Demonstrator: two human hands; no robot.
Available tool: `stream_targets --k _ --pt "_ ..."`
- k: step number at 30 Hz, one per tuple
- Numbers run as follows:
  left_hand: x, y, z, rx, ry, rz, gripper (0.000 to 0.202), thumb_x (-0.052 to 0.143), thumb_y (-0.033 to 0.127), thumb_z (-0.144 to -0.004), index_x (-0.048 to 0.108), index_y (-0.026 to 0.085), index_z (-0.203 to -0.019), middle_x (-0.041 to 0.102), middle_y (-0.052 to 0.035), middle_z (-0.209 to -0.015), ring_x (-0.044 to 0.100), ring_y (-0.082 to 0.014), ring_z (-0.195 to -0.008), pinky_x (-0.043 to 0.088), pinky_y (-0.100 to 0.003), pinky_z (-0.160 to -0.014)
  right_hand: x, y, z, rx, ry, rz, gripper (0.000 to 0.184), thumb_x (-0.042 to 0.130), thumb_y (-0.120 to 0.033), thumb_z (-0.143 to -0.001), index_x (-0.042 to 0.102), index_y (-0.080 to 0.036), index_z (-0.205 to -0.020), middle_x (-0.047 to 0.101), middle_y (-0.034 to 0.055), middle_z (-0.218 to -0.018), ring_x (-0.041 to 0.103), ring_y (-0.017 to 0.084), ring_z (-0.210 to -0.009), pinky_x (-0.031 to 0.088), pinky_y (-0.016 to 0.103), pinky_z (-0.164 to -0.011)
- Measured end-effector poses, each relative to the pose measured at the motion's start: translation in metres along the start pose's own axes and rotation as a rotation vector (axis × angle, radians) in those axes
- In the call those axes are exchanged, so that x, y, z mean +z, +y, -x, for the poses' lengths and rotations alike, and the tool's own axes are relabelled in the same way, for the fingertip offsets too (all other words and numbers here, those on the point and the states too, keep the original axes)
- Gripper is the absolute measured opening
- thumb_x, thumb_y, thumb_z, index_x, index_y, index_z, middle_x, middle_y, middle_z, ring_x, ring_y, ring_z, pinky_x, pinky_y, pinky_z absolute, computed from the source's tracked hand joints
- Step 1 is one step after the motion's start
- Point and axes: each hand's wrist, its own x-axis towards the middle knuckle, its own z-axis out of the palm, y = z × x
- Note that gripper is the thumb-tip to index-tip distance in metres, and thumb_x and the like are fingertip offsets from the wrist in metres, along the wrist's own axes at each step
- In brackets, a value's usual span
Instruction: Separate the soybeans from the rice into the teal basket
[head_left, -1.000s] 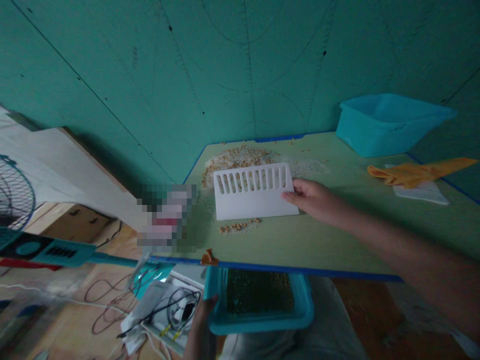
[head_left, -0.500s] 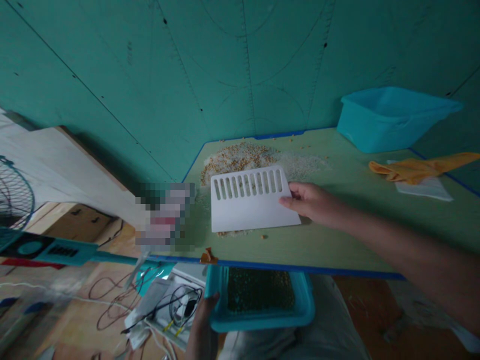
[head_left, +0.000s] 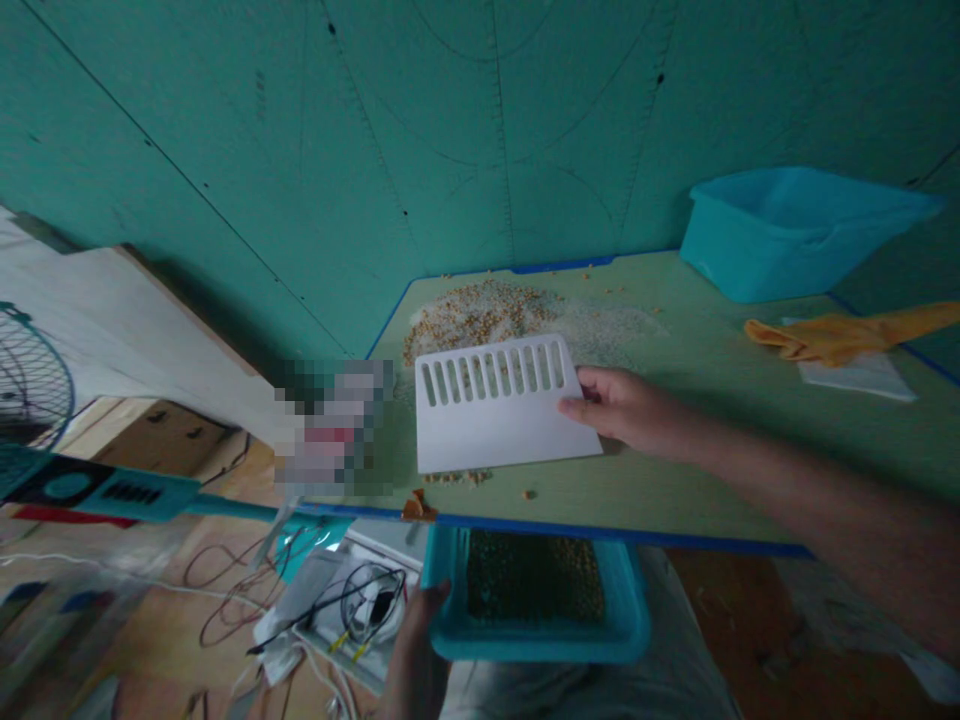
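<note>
My right hand grips the right end of a white slotted board, fingers closed on its edge. The board leans over the green tabletop, its row of slots toward the wall. Behind it spreads a pile of yellow kernels and white grains; some kernels show through the slots. A few kernels lie along the board's near edge. Below the table's front edge, my left hand holds a teal tray by its left rim. Dark and yellowish kernels cover the tray's bottom. Most of my left fingers are hidden.
A teal bin stands at the back right of the table. Before it lies an orange cloth over a white sheet. An orange scrap sits at the front edge. A fan and cables are at left.
The tray and my left hand have shifted slightly right beneath the table edge. More kernels now show along the board's near edge. My right hand keeps its hold on the board.
</note>
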Motion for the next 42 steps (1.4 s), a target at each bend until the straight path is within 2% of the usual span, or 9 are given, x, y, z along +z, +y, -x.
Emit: stream_targets --k 5,8,11,13,20,24,30,34,42 --pt "-0.006 0.003 -0.003 -0.017 -0.049 0.008 0.019 0.081 0.028 -0.062 0.079 0.020 -0.080 0.081 -0.0054 -0.084 0.066 -0.0377 -0.105 0.054 -0.045 -0.089 0.000 -0.001 0.001 0.023 -0.032 0.002 0.017 0.060 -0.028 -0.079 0.066 -0.018 -0.091 0.072 0.0051 -0.087 0.064 0.017 -0.073 0.050 0.028 -0.062" --pt "-0.001 0.007 0.000 0.000 -0.013 0.037 0.009 0.080 0.023 -0.059 0.076 0.022 -0.067 0.080 -0.0036 -0.074 0.066 -0.0371 -0.106 0.052 -0.044 -0.093 0.001 -0.002 0.002 0.040 -0.053 -0.002 0.015 0.060 -0.027 -0.078 0.065 -0.018 -0.089 0.071 0.0049 -0.086 0.063 0.017 -0.073 0.050 0.028 -0.063" --pt "0.005 0.012 0.004 0.011 0.068 0.034 0.011 0.080 0.016 -0.053 0.072 0.024 -0.056 0.076 -0.0020 -0.060 0.065 -0.0377 -0.108 0.049 -0.043 -0.096 0.001 -0.003 0.002 0.052 -0.071 -0.035 0.013 0.060 -0.026 -0.077 0.063 -0.018 -0.086 0.070 0.0039 -0.082 0.062 0.016 -0.071 0.049 0.027 -0.061" --pt "0.006 0.015 0.006 0.016 0.106 0.028 0.013 0.078 0.015 -0.053 0.070 0.024 -0.053 0.075 -0.0022 -0.058 0.063 -0.0376 -0.111 0.048 -0.042 -0.097 0.001 -0.003 0.002 0.054 -0.084 -0.057 0.013 0.060 -0.027 -0.076 0.063 -0.018 -0.085 0.068 0.0029 -0.079 0.061 0.015 -0.069 0.048 0.026 -0.058" --pt "0.008 0.024 0.005 0.019 0.161 0.086 0.014 0.076 0.012 -0.049 0.069 0.024 -0.050 0.077 -0.0017 -0.062 0.065 -0.0385 -0.108 0.051 -0.043 -0.094 0.000 -0.007 0.004 0.076 -0.112 -0.084 0.013 0.063 -0.030 -0.073 0.060 -0.019 -0.080 0.064 0.0006 -0.071 0.056 0.013 -0.062 0.043 0.025 -0.053" --pt "0.011 0.027 0.004 -0.047 0.152 0.156 0.008 0.073 0.014 -0.054 0.073 0.022 -0.058 0.079 -0.0044 -0.069 0.067 -0.0385 -0.104 0.054 -0.045 -0.090 0.000 -0.006 0.004 0.059 -0.119 -0.093 0.014 0.063 -0.030 -0.073 0.061 -0.019 -0.082 0.065 0.0019 -0.076 0.058 0.014 -0.066 0.045 0.025 -0.055" --pt "0.011 0.027 0.005 -0.026 0.212 0.154 0.011 0.069 0.010 -0.059 0.072 0.021 -0.055 0.078 -0.0034 -0.065 0.071 -0.0348 -0.096 0.057 -0.041 -0.085 -0.001 -0.004 0.004 0.083 -0.148 -0.087 0.016 0.062 -0.029 -0.074 0.060 -0.017 -0.084 0.064 0.0023 -0.077 0.057 0.013 -0.067 0.045 0.025 -0.058" --pt "0.009 0.025 0.003 -0.004 0.195 0.129 0.011 0.069 0.010 -0.059 0.075 0.019 -0.061 0.078 -0.0039 -0.066 0.072 -0.0344 -0.092 0.058 -0.041 -0.082 -0.002 -0.002 0.003 0.077 -0.176 -0.093 0.020 0.063 -0.031 -0.074 0.059 -0.015 -0.086 0.062 0.0035 -0.080 0.056 0.013 -0.069 0.045 0.025 -0.057" --pt "0.005 0.023 0.002 0.008 0.139 0.117 0.007 0.073 0.014 -0.059 0.072 0.020 -0.056 0.074 -0.0019 -0.056 0.072 -0.0343 -0.090 0.057 -0.041 -0.084 -0.003 -0.002 0.003 0.118 -0.186 -0.109 0.022 0.064 -0.033 -0.073 0.058 -0.016 -0.086 0.063 0.0042 -0.084 0.057 0.014 -0.073 0.045 0.025 -0.060"
